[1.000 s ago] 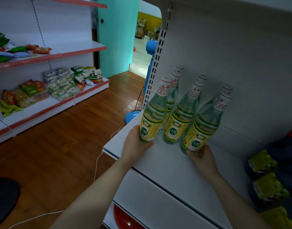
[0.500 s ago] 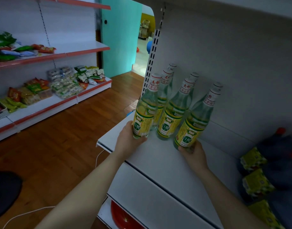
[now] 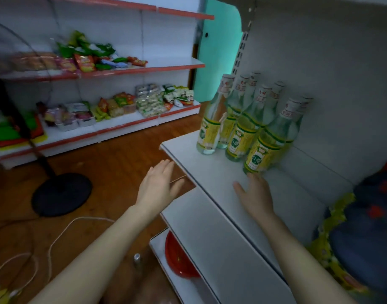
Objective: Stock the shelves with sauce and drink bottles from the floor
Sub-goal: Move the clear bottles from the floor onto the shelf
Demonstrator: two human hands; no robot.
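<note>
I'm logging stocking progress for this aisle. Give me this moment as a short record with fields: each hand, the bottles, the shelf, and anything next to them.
Left hand: left hand open, holds nothing, in front of the shelf edge.
Right hand: right hand open over the shelf, fingertips by the nearest bottle; contact unclear.
Bottles: yellow-label bottles, upright, clustered in rows.
Shelf: white shelf, carries the cluster near its end.
Beside: dark red-capped bottles, blurred, at the right.
</note>
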